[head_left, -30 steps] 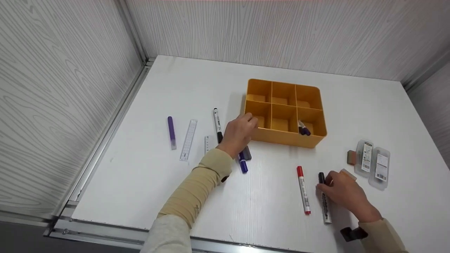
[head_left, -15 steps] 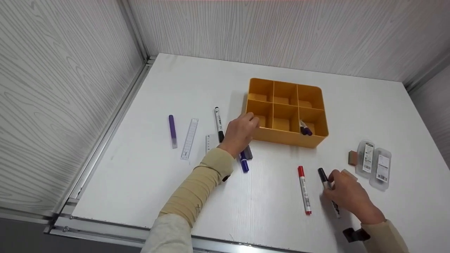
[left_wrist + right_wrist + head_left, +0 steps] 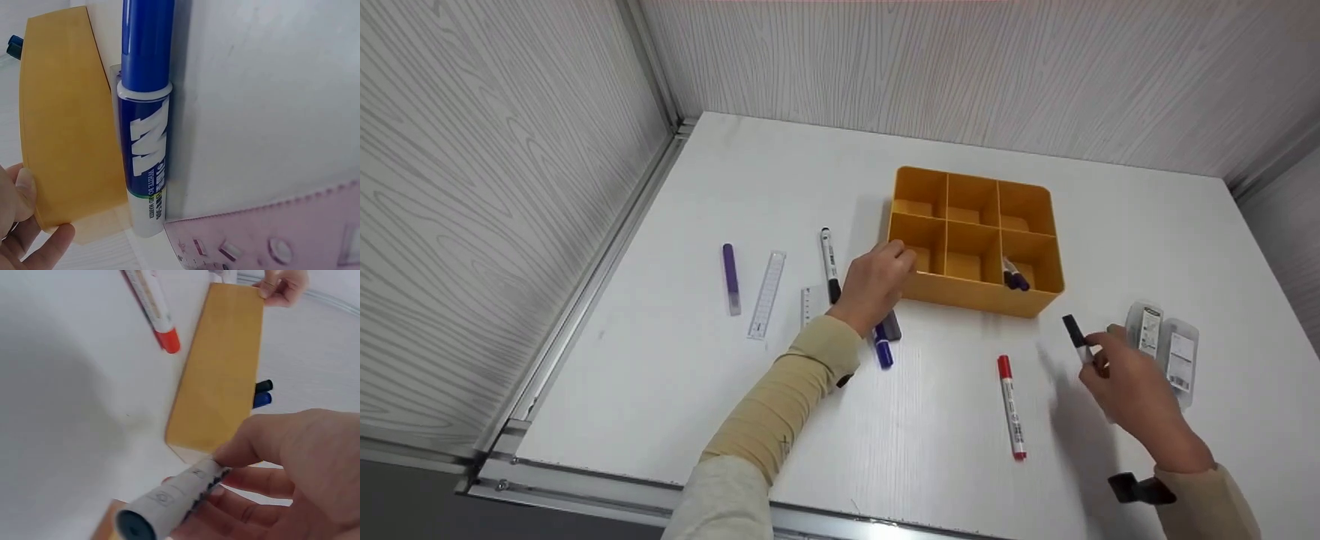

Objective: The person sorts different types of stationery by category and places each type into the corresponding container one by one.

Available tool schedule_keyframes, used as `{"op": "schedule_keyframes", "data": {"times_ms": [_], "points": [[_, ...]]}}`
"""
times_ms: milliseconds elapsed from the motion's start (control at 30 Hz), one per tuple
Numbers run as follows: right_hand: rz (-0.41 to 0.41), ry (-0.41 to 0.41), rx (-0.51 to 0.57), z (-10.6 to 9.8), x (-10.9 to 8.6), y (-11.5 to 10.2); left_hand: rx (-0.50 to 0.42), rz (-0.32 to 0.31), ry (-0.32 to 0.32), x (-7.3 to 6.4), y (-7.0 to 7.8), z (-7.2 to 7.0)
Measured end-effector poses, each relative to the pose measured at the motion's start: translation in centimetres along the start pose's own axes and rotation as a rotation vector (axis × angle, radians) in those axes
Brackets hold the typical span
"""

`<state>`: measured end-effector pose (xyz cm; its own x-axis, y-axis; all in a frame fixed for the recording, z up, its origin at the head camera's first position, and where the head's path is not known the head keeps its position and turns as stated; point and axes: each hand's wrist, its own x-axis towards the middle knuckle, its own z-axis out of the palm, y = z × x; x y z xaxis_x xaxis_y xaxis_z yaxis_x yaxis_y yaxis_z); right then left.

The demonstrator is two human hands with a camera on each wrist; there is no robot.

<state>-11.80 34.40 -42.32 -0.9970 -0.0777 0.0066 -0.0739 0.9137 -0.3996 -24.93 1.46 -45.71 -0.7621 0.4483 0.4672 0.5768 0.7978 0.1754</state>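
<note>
My left hand (image 3: 874, 281) pinches the front left corner of a yellow six-compartment organizer box (image 3: 979, 295); thumb and fingers sit on either side of its wall in the left wrist view. My right hand (image 3: 1144, 394) holds a black-capped whiteboard marker (image 3: 1074, 331) above the table, right of the box, with the cap pointing away. In the right wrist view thumb and fingers grip the white barrel of the marker (image 3: 174, 498). Two dark-capped pens (image 3: 1015, 276) stand in the front right compartment. A blue marker (image 3: 145, 129) lies beside the box, partly under my left wrist.
A red marker (image 3: 1012, 409) lies in front of the box. Leftward are a purple pen (image 3: 731, 279), a clear ruler (image 3: 766, 296) and a black-and-white marker (image 3: 829, 264). Two clear labelled cases (image 3: 1181, 356) lie at the right. A pink stencil (image 3: 275, 242) shows in the left wrist view.
My right hand has picked the black-capped marker up off the table and moved it forward and to the right, tilting it. My left hand stays at the box corner.
</note>
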Motion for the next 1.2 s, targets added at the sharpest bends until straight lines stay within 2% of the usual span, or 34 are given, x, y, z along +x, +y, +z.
{"op": "schedule_keyframes", "data": {"times_ms": [100, 233, 467, 600, 733, 833, 967, 1200], "points": [[-0.034, 0.086, 0.041, -0.7, 0.3, -0.3, -0.006, -0.005, -0.004, 0.1, 0.1, -0.1], [-0.050, 0.138, 0.091, -1.2, 1.1, -1.0, -0.004, -0.018, -0.015, 0.1, 0.1, -0.1], [-0.141, 0.274, 0.074, -1.1, 3.3, -2.4, 0.005, -0.034, -0.042, 0.1, 0.0, -0.1], [-0.188, 0.296, 0.079, -1.1, 4.5, -2.8, 0.006, -0.030, -0.044, 0.0, 0.1, -0.1], [-0.162, 0.248, 0.077, -1.3, 5.6, -3.1, 0.012, -0.020, -0.031, 0.1, 0.1, -0.1], [-0.089, 0.161, 0.071, -1.6, 6.2, -3.4, 0.021, -0.018, -0.027, 0.2, 0.2, -0.1], [-0.036, 0.070, 0.059, -1.8, 6.9, -3.8, 0.025, -0.023, -0.035, 0.1, 0.2, -0.2], [-0.029, 0.018, 0.025, -1.7, 8.2, -4.4, 0.024, -0.037, -0.042, 0.0, 0.2, -0.1]]}}
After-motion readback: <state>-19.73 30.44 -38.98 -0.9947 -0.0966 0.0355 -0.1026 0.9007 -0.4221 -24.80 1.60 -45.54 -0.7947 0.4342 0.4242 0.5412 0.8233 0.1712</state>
